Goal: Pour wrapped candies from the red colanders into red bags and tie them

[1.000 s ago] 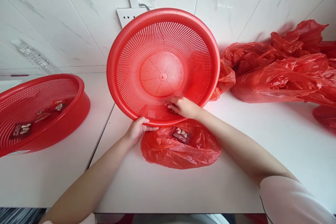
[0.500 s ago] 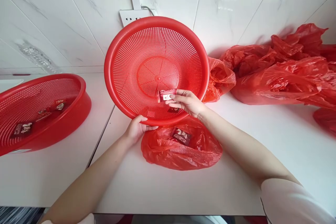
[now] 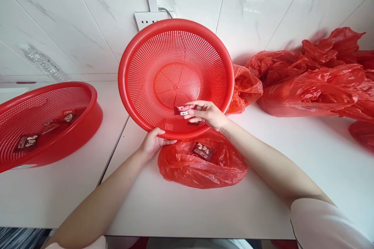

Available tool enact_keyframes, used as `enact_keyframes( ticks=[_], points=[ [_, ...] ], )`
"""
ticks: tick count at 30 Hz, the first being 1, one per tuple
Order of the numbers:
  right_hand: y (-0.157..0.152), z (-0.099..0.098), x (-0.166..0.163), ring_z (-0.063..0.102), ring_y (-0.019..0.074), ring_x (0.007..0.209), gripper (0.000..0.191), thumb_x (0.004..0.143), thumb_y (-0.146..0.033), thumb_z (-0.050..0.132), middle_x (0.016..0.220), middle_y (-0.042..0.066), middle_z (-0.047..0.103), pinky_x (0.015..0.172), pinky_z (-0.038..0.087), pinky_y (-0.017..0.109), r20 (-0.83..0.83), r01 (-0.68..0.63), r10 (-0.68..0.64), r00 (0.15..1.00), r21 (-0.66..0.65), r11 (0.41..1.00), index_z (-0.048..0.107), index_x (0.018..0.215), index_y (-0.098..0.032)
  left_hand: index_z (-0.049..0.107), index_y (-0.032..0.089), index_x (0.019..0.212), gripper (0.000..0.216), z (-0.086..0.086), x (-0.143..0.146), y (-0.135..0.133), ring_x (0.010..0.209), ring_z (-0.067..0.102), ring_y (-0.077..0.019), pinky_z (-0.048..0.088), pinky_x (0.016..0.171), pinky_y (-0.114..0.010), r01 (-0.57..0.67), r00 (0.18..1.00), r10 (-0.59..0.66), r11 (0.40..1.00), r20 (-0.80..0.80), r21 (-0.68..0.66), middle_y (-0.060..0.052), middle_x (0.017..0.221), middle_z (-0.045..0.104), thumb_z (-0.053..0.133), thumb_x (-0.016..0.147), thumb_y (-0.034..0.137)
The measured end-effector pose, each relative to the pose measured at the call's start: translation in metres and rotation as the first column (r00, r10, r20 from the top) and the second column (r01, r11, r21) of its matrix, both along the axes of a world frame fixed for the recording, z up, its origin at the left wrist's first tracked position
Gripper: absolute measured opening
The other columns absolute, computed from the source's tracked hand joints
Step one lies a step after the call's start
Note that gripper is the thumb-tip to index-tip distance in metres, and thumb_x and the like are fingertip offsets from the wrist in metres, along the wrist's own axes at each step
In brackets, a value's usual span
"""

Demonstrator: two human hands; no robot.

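Note:
A large red plastic colander (image 3: 122, 78) is tilted up with its mouth facing me. My left hand (image 3: 152, 143) grips its lower rim, thumb on the inner side. Inside it, my right hand (image 3: 209, 114) pinches a small dark-red wrapped packet (image 3: 180, 111) with a white label. Another dark packet (image 3: 194, 123) lies below those fingers, partly hidden by them. Just under the rim, a red plastic bag (image 3: 201, 173) rests on the table with a dark-red packet (image 3: 202, 151) with pale lettering on it.
To the left stands a second red colander (image 3: 78, 128) holding several packets. Stuffed red plastic bags (image 3: 309, 85) lie along the wall on the right. A power strip (image 3: 146, 18) sits behind the tilted colander, and a clear plastic bottle (image 3: 43, 62) is at the back left.
My right hand has turned the packet a little and lowered it slightly inside the colander. My left hand keeps its hold on the rim.

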State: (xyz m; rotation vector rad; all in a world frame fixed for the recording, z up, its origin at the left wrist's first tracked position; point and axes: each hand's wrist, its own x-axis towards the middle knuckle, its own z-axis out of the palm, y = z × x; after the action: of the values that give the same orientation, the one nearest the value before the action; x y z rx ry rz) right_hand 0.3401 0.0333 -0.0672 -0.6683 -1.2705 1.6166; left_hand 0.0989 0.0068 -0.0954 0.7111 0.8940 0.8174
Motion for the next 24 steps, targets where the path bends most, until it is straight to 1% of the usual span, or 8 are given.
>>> enact_keyframes(
  ticks=[4,6,12,15,18,20,22,24],
  points=[
    [0.001,-0.001,0.001,0.067,0.0171,0.099,0.011,0.069,-0.025,0.080,0.111,0.004,0.070,0.087,0.055,0.032,-0.054,0.029,-0.020,0.998,0.179,0.983,0.073,0.076,-0.020,0.067,0.001,0.105,0.039,0.002,0.000,0.000,0.086,0.070,-0.0272,0.059,0.078,-0.039,0.005,1.000,-0.005,1.000,0.007,-0.007,-0.020,0.106,0.070,0.046,0.077,0.017],
    [0.002,-0.002,0.001,0.066,0.0175,0.097,0.015,0.069,-0.029,0.080,0.109,0.005,0.070,0.088,0.054,0.034,-0.046,0.070,-0.062,0.997,0.211,0.975,0.070,0.065,-0.019,0.067,0.000,0.106,0.039,0.002,0.000,0.000,0.085,0.070,-0.0273,0.059,0.078,-0.039,0.004,1.000,-0.004,1.000,-0.001,-0.013,-0.020,0.104,0.071,0.046,0.077,0.017],
    [0.004,0.005,0.010,0.064,0.0150,0.088,0.010,0.073,-0.026,0.075,0.101,0.003,0.070,0.083,0.051,0.032,0.094,0.066,-0.106,0.990,0.352,0.934,0.071,0.066,-0.020,0.067,0.002,0.106,0.039,0.004,0.001,-0.002,0.082,0.070,-0.0258,0.059,0.076,-0.037,0.009,1.000,-0.009,1.000,0.013,-0.003,-0.018,0.100,0.072,0.045,0.077,0.017],
    [0.002,0.024,0.025,0.064,0.0142,0.085,0.010,0.079,-0.024,0.068,0.096,0.003,0.070,0.081,0.051,0.030,0.337,-0.183,0.046,0.940,0.387,0.903,0.073,0.071,-0.020,0.069,0.001,0.099,0.037,0.007,0.001,-0.003,0.077,0.070,-0.0254,0.059,0.075,-0.037,0.033,0.999,-0.033,0.999,-0.015,-0.027,-0.019,0.092,0.073,0.044,0.078,0.019],
    [0.000,0.040,0.038,0.064,0.0165,0.100,0.014,0.083,-0.024,0.063,0.110,0.003,0.069,0.088,0.050,0.031,0.641,-0.544,0.250,0.726,0.311,0.779,0.076,0.088,-0.022,0.070,0.001,0.095,0.036,0.008,0.001,-0.003,0.077,0.070,-0.0257,0.058,0.076,-0.037,0.055,0.998,-0.056,0.998,-0.041,-0.023,-0.019,0.092,0.073,0.045,0.078,0.021],
    [0.000,0.041,0.041,0.062,0.0172,0.107,0.022,0.087,-0.024,0.058,0.118,0.004,0.067,0.093,0.048,0.032,0.720,-0.548,0.161,0.675,0.344,0.763,0.073,0.102,-0.023,0.070,0.002,0.091,0.034,0.009,0.001,-0.003,0.076,0.070,-0.0252,0.058,0.077,-0.037,0.046,0.997,-0.047,0.999,-0.053,-0.022,-0.018,0.092,0.073,0.046,0.077,0.021],
    [0.000,0.035,0.039,0.061,0.0194,0.110,0.029,0.089,-0.029,0.056,0.121,0.006,0.065,0.097,0.045,0.035,0.748,-0.436,-0.059,0.661,0.447,0.781,0.068,0.114,-0.022,0.070,0.003,0.087,0.032,0.009,0.002,-0.003,0.074,0.070,-0.0247,0.058,0.076,-0.037,0.032,0.997,-0.034,0.999,-0.064,-0.026,-0.018,0.091,0.073,0.046,0.076,0.021],
    [0.000,0.026,0.035,0.059,0.0251,0.114,0.044,0.086,-0.040,0.060,0.126,0.011,0.062,0.101,0.042,0.041,0.792,-0.378,-0.231,0.565,0.497,0.781,0.062,0.125,-0.019,0.070,0.003,0.086,0.032,0.008,0.002,-0.003,0.073,0.070,-0.0246,0.058,0.074,-0.036,0.033,0.997,-0.034,0.999,-0.070,-0.020,-0.018,0.090,0.073,0.046,0.076,0.021]
  ],
)
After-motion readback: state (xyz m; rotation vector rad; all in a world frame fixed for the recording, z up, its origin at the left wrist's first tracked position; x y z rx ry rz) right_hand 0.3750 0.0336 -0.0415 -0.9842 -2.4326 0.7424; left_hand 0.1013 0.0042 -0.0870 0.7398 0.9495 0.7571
